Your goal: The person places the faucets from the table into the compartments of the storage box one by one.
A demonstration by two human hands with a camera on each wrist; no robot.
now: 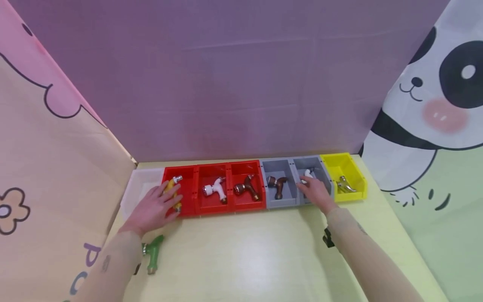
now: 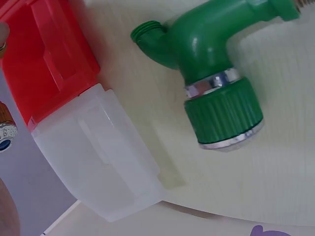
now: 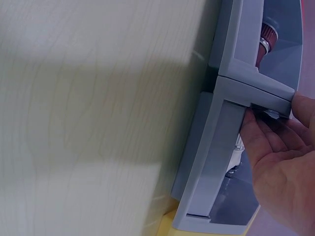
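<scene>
My left hand (image 1: 156,207) holds a yellow tap (image 1: 170,184) over the left red bin (image 1: 188,176). In the left wrist view, only fingertips and brass and chrome ends of this tap show at the left edge. My right hand (image 1: 318,192) reaches into the right grey bin (image 1: 320,167). Its curled fingers (image 3: 256,137) are at a white tap (image 1: 307,174), close to the divider; the hand hides much of the tap. A green tap (image 2: 202,44) lies on the table, nearer me than the left hand.
A white bin (image 1: 139,184) stands at the row's left end. Other bins hold a white tap (image 1: 215,189), a dark bronze tap (image 1: 247,187), a brown tap (image 1: 279,185) and a brass-coloured tap (image 1: 344,184). Behind the row hangs a purple cloth (image 1: 241,92).
</scene>
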